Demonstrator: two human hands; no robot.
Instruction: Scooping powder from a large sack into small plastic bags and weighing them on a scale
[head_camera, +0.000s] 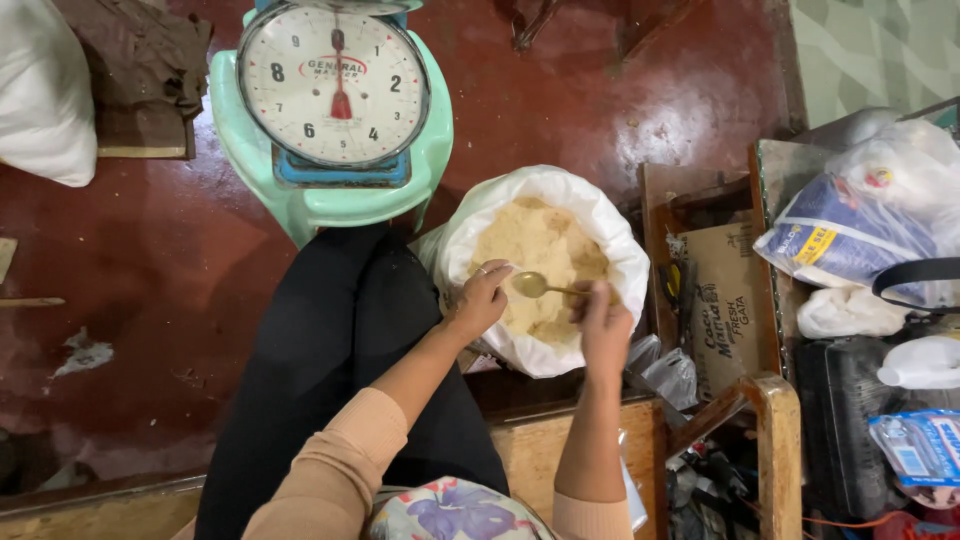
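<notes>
An open white sack full of pale brown grainy powder stands on the red floor in front of my knees. My right hand is closed on the handle of a metal spoon, whose empty bowl hovers over the powder near the sack's front left. My left hand is right beside the spoon bowl at the sack's left rim, fingers curled. Whether it pinches the rim or a small thing cannot be told.
A mint-green dial scale stands on the floor beyond my left knee. To the right are a wooden crate with a cardboard box, plastic bags and a wooden chair arm. A white sack lies at the far left.
</notes>
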